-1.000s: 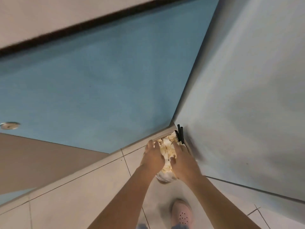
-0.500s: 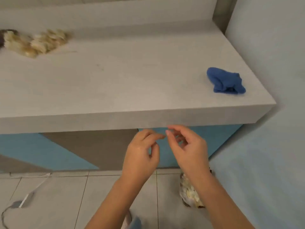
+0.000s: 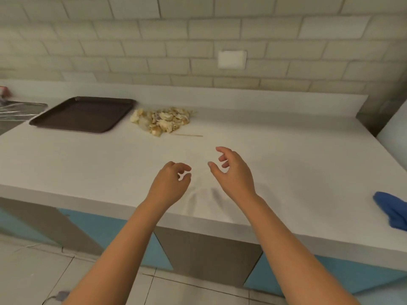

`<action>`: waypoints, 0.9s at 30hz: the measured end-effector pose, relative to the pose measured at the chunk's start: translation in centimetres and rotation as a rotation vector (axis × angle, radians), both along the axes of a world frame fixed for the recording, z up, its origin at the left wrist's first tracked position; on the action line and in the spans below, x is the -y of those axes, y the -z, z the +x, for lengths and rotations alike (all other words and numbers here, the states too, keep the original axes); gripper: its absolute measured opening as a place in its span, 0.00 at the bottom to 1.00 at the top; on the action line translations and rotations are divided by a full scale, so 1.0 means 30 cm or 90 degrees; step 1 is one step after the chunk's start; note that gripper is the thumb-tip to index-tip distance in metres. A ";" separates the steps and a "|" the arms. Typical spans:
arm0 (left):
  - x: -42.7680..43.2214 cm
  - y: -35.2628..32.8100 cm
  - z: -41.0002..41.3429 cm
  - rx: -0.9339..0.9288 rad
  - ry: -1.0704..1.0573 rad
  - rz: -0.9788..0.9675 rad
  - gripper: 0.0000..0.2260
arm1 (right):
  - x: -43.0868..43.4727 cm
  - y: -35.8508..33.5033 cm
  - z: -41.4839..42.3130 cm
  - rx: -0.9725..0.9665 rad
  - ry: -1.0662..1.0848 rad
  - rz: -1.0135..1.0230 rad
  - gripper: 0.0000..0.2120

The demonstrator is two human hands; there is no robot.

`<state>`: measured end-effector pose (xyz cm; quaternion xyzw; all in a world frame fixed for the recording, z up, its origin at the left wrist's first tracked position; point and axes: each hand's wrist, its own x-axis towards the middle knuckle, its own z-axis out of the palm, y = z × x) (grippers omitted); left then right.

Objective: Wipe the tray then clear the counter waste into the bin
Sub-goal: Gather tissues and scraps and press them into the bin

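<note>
A pile of pale, crumpled waste (image 3: pixel 161 122) lies on the white counter (image 3: pixel 88 164), with a thin wooden skewer (image 3: pixel 189 135) just in front of it. Left of the pile sits a dark brown tray (image 3: pixel 83 114), bare inside. My left hand (image 3: pixel 169 183) and my right hand (image 3: pixel 233 170) hover side by side over the counter's front middle, well short of the pile. Both hold nothing, fingers loosely curled and apart. The bin is out of view.
A blue cloth (image 3: pixel 394 210) lies at the counter's right front edge. A steel sink area (image 3: pixel 17 111) adjoins the tray on the left. A brick wall with a white switch plate (image 3: pixel 232 59) stands behind. Blue and grey cabinet fronts (image 3: pixel 209 252) run below.
My view has swung up from the bin on the floor to the counter. Both hands have risen from the bin's waste to above the counter, holding nothing.
</note>
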<state>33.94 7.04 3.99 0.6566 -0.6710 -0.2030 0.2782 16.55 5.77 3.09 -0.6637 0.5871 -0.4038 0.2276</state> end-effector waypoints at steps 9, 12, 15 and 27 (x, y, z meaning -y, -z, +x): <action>0.364 0.063 0.238 -0.041 -0.026 0.107 0.08 | 0.459 0.037 0.147 -0.157 -0.038 0.021 0.08; 0.499 0.073 0.289 -0.049 -0.056 0.104 0.09 | 0.661 0.073 0.199 -0.201 -0.038 0.038 0.09; 0.616 0.066 0.348 -0.039 -0.105 0.092 0.09 | 0.834 0.125 0.258 -0.284 -0.053 0.070 0.10; 1.081 0.063 0.527 0.012 -0.211 0.036 0.09 | 1.047 0.220 0.390 -0.447 -0.121 0.110 0.10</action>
